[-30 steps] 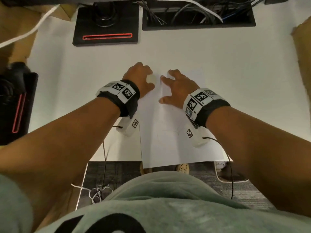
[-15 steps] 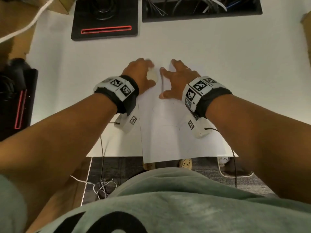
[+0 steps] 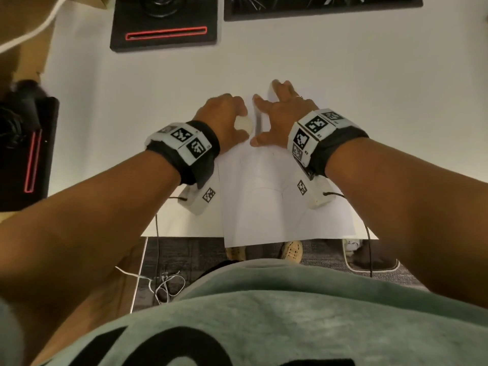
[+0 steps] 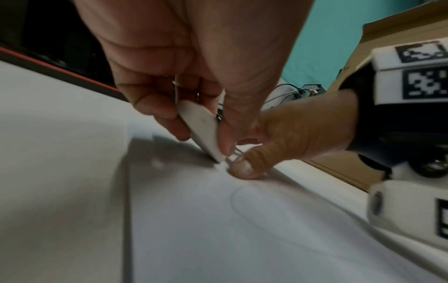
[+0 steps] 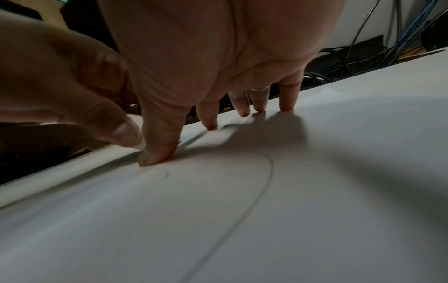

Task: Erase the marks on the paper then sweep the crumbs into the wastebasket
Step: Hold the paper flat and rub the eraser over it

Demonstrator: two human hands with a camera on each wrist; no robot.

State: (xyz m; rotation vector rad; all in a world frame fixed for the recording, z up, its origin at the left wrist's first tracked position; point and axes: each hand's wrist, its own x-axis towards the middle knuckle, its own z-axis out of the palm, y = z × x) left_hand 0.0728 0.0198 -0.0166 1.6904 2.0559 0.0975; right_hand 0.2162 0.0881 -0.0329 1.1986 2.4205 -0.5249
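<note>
A white sheet of paper (image 3: 264,212) lies on the white desk, its near edge hanging over the desk's front. Faint pencil curves (image 5: 261,191) run across the sheet. My left hand (image 3: 224,120) pinches a white eraser (image 4: 203,130) between thumb and fingers, its lower corner on the paper near the sheet's upper left. My right hand (image 3: 280,112) is spread, fingertips (image 5: 160,155) pressing the paper flat just right of the eraser (image 3: 244,125). The wastebasket is not in view.
A black base with a red strip (image 3: 163,25) stands at the desk's back, a cable tray (image 3: 317,6) right of it. A black device (image 3: 23,149) sits at the left edge. Shoes (image 3: 291,250) and loose wires (image 3: 166,283) lie on the floor below.
Both hands have slid a little farther up the sheet, and the eraser has shifted back and forth against the paper near its upper left.
</note>
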